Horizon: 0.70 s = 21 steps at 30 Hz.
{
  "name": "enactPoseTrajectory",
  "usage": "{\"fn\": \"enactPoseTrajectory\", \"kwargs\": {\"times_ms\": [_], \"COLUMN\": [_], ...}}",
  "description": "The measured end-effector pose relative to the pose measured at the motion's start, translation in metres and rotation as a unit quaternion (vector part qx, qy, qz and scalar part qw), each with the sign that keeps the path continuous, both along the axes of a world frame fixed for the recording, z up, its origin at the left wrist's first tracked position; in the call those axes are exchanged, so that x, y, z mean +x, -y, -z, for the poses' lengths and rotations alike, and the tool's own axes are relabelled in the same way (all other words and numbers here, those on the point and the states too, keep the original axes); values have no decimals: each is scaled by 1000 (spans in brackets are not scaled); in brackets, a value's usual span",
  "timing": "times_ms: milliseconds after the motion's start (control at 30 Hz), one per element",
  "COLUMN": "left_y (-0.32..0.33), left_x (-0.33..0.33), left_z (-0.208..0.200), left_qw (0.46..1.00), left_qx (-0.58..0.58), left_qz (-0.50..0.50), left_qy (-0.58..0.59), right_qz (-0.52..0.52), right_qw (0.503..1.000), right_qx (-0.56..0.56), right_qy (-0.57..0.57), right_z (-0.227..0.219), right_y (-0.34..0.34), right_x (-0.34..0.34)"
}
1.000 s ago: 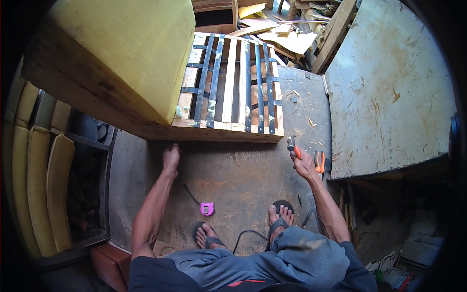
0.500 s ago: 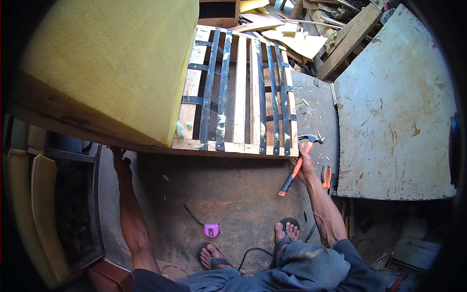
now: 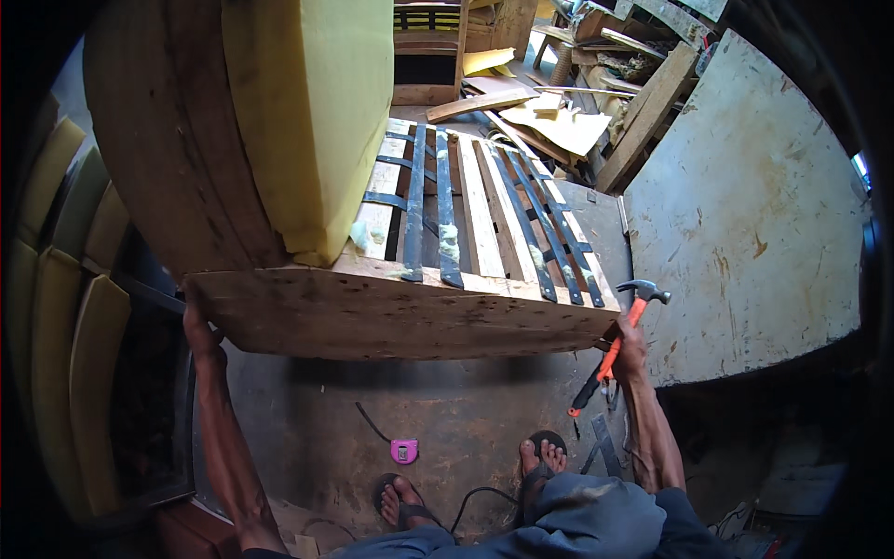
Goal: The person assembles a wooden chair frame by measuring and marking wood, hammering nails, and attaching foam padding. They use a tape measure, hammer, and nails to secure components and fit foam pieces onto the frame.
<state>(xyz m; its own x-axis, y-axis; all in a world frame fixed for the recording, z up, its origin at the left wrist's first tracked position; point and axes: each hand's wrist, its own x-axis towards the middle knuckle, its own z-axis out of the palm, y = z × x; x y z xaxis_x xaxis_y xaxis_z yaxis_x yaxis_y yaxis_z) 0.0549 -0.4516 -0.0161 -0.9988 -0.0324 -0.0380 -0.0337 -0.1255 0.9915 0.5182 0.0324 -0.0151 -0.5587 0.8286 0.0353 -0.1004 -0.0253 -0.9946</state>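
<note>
A wooden chair frame (image 3: 410,312) with black webbing straps (image 3: 416,210) across its slats is tilted up before me. Yellow foam (image 3: 349,121) covers its upright part at the left. My left hand (image 3: 200,326) grips the lower left corner, its fingers partly hidden by the wood. At the lower right corner, my right hand (image 3: 631,349) is closed round a claw hammer (image 3: 610,359) with an orange and black handle, head upward. That same hand presses against the frame's corner.
A pink tape measure (image 3: 404,451) lies on the floor near my sandalled feet. A worn pale board (image 3: 745,224) stands at the right. Scrap wood (image 3: 652,112) is heaped at the far right, and curved foam-covered pieces (image 3: 93,391) stand at the left.
The chair frame's near edge has risen and tipped, so its front board now shows. Both hands have moved with it, the right one shifting rightward with the hammer.
</note>
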Motion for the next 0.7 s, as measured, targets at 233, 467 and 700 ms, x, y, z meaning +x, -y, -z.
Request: {"fn": "enactPoseTrajectory", "kwargs": {"times_ms": [233, 467, 700], "left_y": [31, -21, -32], "left_x": [-26, -89, -98], "left_z": [-164, -223, -163], "left_qw": [973, 825, 817], "left_qx": [-193, -533, -559], "left_qz": [100, -183, -144], "left_qy": [-79, -47, -13], "right_qz": [-64, -35, -149], "right_qw": [971, 898, 953], "right_qx": [217, 435, 250], "right_qy": [83, -59, -78], "right_z": [-137, -167, -175], "right_y": [102, 84, 24], "right_x": [64, -20, -63]}}
